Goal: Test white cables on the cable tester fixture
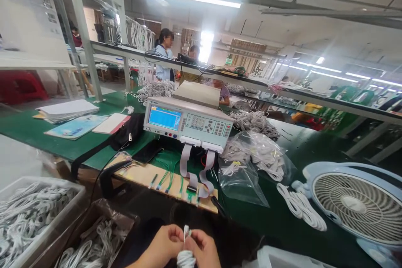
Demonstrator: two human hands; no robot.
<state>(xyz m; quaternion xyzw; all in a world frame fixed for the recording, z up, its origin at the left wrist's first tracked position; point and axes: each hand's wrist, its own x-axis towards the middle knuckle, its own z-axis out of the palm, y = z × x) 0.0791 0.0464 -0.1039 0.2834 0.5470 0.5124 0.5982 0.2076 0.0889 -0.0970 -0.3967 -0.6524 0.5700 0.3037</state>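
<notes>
At the bottom middle, my left hand (168, 240) and my right hand (201, 245) meet around a bundled white cable (186, 258). The fingertips of both pinch its upper part, where a small white connector end sticks up between them. The coil of the bundle hangs below the fingers and runs out of the picture. Just beyond my hands is a wooden board (144, 178) with green wires and small circuit boards. Grey ribbon cables (185, 161) run from it up to a bench tester (188, 121) with a lit blue screen.
Left of me stand a white bin (47, 234) and a carton (125, 234), both with cable bundles. Bagged cables (245, 167), a loose white coil (301, 207) and a fan (354, 203) are on the right. Papers (70, 109) lie at left; people (165, 56) are beyond the shelf.
</notes>
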